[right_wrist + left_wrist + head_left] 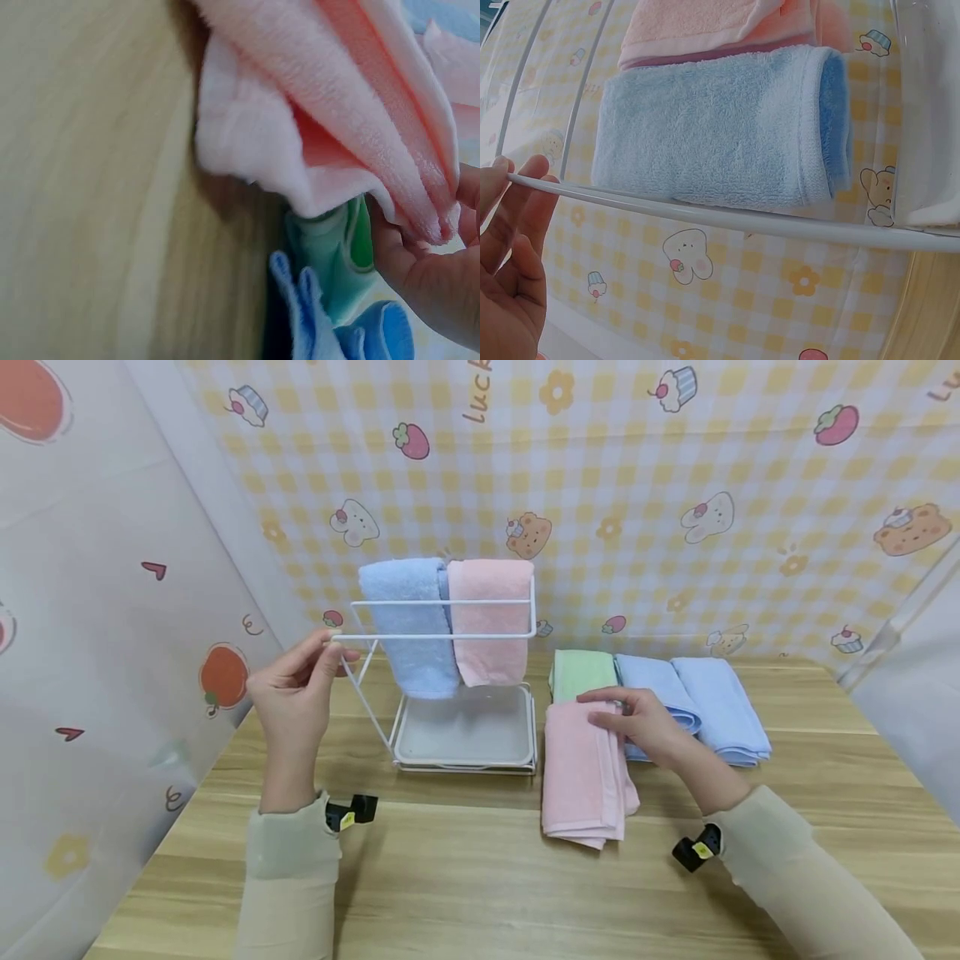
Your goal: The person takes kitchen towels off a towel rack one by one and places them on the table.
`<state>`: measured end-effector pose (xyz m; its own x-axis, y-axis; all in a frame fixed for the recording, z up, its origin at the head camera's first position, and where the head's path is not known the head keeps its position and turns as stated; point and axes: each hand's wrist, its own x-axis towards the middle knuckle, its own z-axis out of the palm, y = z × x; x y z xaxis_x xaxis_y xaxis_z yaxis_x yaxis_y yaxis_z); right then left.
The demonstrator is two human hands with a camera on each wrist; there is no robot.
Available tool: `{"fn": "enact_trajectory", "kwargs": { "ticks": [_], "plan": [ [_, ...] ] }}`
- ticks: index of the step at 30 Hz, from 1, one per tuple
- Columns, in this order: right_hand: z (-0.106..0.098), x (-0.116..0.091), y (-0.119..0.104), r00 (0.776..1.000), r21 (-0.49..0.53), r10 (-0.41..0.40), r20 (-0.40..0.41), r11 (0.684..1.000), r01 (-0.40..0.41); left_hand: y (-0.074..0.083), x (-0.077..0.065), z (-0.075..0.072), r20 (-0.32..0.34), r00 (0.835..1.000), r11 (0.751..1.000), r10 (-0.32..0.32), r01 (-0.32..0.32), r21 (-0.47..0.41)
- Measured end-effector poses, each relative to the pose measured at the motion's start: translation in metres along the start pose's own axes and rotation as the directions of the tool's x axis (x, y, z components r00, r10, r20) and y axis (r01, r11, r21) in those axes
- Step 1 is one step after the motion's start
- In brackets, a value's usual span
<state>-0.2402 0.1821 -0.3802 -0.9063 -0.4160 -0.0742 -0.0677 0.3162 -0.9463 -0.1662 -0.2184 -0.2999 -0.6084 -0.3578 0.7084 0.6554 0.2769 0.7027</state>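
While my left fingers (303,649) pinch the rack (435,637) and my right fingers (611,695) grasp the pink towel (573,768) just right of it, I expect light, soft, floppy cloth, best held by its folded far edge.

The checked backdrop (585,477) reads "luck" (477,392) and, apparently, "Lu" (945,388) at the cropped right edge.
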Motion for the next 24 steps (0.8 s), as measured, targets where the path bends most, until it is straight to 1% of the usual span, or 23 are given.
{"fn": "enact_trajectory", "kwargs": {
  "ticks": [3,5,7,10,13,14,16,18,20,22,24],
  "plan": [
    [0.000,-0.003,0.004,1.000,-0.054,0.005,-0.008,0.999,-0.006,0.001,-0.001,0.000,0.000,1.000,1.000,-0.005,0.005,0.004],
    [0.001,-0.006,0.007,1.000,-0.079,0.006,0.006,0.997,-0.005,0.001,-0.001,0.001,-0.004,1.000,1.000,-0.012,0.012,-0.002],
    [0.002,-0.009,0.010,1.000,-0.106,-0.003,0.031,0.994,0.007,0.002,-0.001,0.001,-0.008,1.000,1.000,-0.009,0.009,0.010],
    [0.005,-0.011,0.013,0.997,-0.185,-0.046,0.061,0.981,0.057,0.002,0.000,0.001,-0.015,1.000,1.000,-0.001,0.001,0.018],
    [0.008,-0.014,0.013,0.994,-0.258,-0.077,0.079,0.962,0.095,0.002,0.000,0.001,-0.013,1.000,1.000,0.004,-0.004,0.024],
    [0.009,-0.014,0.013,0.993,-0.275,-0.087,0.085,0.956,0.107,0.002,0.000,0.001,-0.011,1.000,1.000,0.004,-0.004,0.028],
    [0.010,-0.016,0.013,0.992,-0.282,-0.086,0.097,0.953,0.110,0.002,0.000,0.000,-0.007,1.000,0.999,0.002,-0.002,0.035],
    [0.010,-0.018,0.012,0.993,-0.272,-0.068,0.098,0.958,0.092,0.002,-0.001,0.000,-0.002,1.000,1.000,-0.004,0.004,0.024],
    [0.011,-0.020,0.010,0.994,-0.205,-0.024,0.105,0.978,0.045,0.003,-0.001,0.000,-0.003,1.000,1.000,-0.014,0.014,0.003],
    [0.011,-0.022,0.007,0.993,-0.108,0.031,0.114,0.994,-0.019,0.003,-0.002,0.000,-0.001,1.000,1.000,-0.011,0.011,0.002],
    [0.010,-0.026,0.001,0.988,0.012,0.087,0.131,0.996,-0.089,0.003,-0.001,0.000,-0.003,1.000,1.000,-0.008,0.008,-0.010]
  ]
}}
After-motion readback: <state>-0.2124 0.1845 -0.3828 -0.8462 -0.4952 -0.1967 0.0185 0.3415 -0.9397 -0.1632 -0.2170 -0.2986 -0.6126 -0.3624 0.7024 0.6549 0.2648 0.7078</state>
